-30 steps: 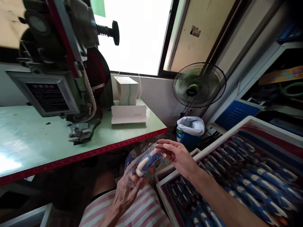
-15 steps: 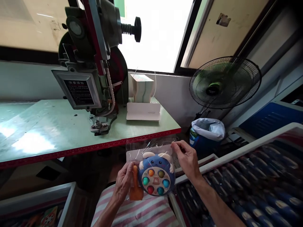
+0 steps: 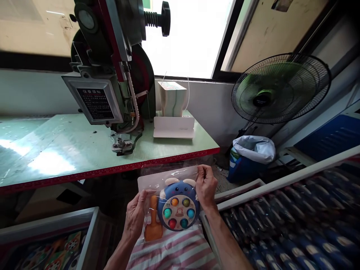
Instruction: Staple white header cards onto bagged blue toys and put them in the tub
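Observation:
A clear plastic bag (image 3: 152, 183) with a pale card inside hangs above my striped lap, held at both sides. Inside it are a blue animal-faced toy (image 3: 179, 204) with a ring of several coloured knobs, and an orange toy hammer (image 3: 153, 225) on its left. My left hand (image 3: 135, 213) pinches the bag's left edge, thumb on top. At the upper right, my right hand (image 3: 206, 184) has its fingers closed on the bag and card edge, beside the toy's ear.
A stapling machine (image 3: 123, 144) stands on the green, red-edged table (image 3: 90, 150), with a stack of cards (image 3: 172, 99) behind. Right are a fan (image 3: 261, 100), a lined bin (image 3: 244, 165) and a crate (image 3: 281, 180) of bagged blue toys. Another crate (image 3: 91, 228) sits lower left.
The bag has shifted left and been pulled flatter, with the card edge now higher and straighter. My right hand has moved left and closed on the bag's edge. The camera view has shifted slightly.

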Available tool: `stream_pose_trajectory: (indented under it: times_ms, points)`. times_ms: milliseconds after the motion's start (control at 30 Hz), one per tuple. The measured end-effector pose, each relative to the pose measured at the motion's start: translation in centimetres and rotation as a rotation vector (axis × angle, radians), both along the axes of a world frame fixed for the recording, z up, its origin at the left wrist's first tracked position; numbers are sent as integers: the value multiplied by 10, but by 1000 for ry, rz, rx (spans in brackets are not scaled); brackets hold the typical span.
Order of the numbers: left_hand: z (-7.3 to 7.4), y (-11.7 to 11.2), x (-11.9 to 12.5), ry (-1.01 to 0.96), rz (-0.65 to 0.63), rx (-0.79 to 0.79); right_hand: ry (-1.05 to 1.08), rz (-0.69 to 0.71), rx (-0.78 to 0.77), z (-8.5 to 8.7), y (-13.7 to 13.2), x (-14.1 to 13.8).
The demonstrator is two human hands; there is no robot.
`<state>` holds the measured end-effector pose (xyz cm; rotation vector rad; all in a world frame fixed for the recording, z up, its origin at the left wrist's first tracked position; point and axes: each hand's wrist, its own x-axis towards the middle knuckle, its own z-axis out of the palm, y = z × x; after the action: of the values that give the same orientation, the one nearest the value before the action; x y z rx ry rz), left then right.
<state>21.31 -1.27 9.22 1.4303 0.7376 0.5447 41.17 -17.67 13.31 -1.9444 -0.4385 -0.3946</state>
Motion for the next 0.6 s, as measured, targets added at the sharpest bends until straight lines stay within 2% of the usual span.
stream_pose_trajectory:
  times_ms: [67, 133, 267, 400, 500, 600]
  points:
    - [-3, 7, -10, 2, -6, -32, -13, -2, -39, -12, 9, -6]
    - [-4, 16, -20, 20, 0, -18, 13, 53, -69, -25, 21, -16]
    - [-2, 35, -38, 70, 121, 55, 7, 186, -142, -49, 48, -39]
    - [-5, 49, -53, 89, 172, 99, -52, 180, -183, -72, 71, -52]
    - [-10, 60, -63, 86, 174, 122, 0, 241, -130, -80, 78, -58]
    - [-10, 76, -70, 50, 151, 164, 140, 374, -17, -74, 77, -56]
